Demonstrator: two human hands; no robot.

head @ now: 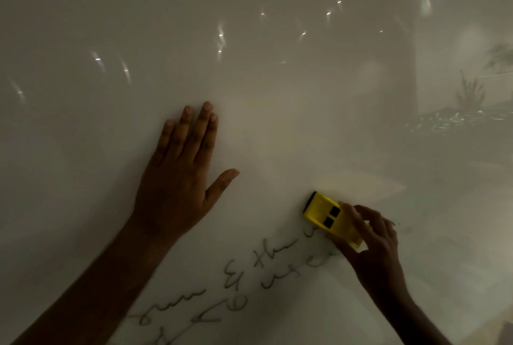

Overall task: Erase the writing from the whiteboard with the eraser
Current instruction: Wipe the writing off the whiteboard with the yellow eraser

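Right hand holds the eraser; its fingers are wrapped over the near end of the yellow body, thumb underneath at the lower edge, pinching it across its width. The far end of the eraser sticks out beyond the fingertips, up and to the left, with the dark felt pad showing along that end, against the whiteboard.

Left hand lies flat on the board, well to the left of the eraser. Its four fingers are pressed together and pointing up, thumb spread out to the side. It holds nothing; looks like a brace.

Writing: two cursive lines run from just below the right thumb down and to the left, toward the left forearm. The letters nearest the right fingers are partly hidden by the eraser. Faint smudge just past the right knuckles.

Handling, judged:
- Eraser is probably light, hollow hard plastic; rigid shell, soft felt face. No fragility concern.
- Smooth sides may slip under a sideways push, so a grip across the two long sides, nearer the middle, would keep the felt flat.
- Present end grip may tilt the pad and lift one edge.
- Board is glossy and reflective; felt should glide with moderate pressure.

Most of the writing is still unerased.
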